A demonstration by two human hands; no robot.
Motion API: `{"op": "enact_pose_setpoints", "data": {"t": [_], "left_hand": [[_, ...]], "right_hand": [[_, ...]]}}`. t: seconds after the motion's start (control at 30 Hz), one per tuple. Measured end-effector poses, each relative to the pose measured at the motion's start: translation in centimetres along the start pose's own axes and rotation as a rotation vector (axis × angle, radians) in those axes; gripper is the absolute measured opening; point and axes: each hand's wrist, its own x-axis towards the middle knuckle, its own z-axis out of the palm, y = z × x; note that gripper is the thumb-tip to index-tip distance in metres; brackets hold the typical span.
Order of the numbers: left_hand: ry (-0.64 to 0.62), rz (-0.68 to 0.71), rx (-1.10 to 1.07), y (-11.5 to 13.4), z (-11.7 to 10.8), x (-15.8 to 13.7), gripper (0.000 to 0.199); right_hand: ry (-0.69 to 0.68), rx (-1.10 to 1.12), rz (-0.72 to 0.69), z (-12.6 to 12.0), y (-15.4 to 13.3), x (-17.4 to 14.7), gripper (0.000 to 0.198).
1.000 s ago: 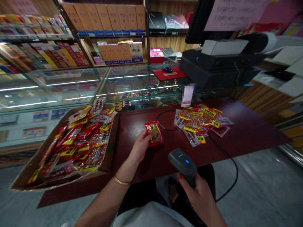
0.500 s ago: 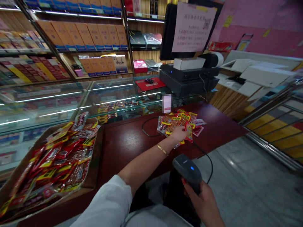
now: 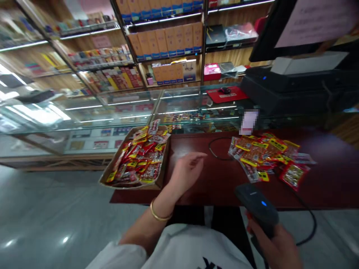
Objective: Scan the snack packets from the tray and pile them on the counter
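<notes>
My right hand (image 3: 276, 241) is wrapped round the grip of a dark grey barcode scanner (image 3: 256, 205) with a blue light on top, held at the counter's front edge. My left hand (image 3: 187, 172), a gold bracelet on its wrist, hovers over the dark red counter with loosely bent fingers and nothing visible in them. To its left stands an open cardboard box (image 3: 163, 173) full of red and yellow snack packets (image 3: 140, 158). On its right lies a loose pile of similar packets (image 3: 258, 149), with a red-edged packet (image 3: 293, 175) at its near side.
A glass display case (image 3: 120, 112) runs behind the counter. A red mat (image 3: 231, 95) bears a mouse (image 3: 224, 90). At the right stand a monitor (image 3: 269, 33) and a black machine base (image 3: 280, 91). The scanner's cable (image 3: 312, 220) hangs over the counter edge.
My left hand has left the packet pile and moved left toward the box. The red-edged packet it touched now lies by the pile. The view has turned left; the scanner stays in my right hand.
</notes>
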Motion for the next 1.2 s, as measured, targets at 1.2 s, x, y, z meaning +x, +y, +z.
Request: {"op": "enact_pose_setpoints", "data": {"t": [1.2], "left_hand": [[0.51, -0.283, -0.007, -1.4, -11.1, 0.9, 0.032]], "right_hand": [[-0.127, 0.012, -0.028, 2.8, -1.7, 6.7, 0.055]]}}
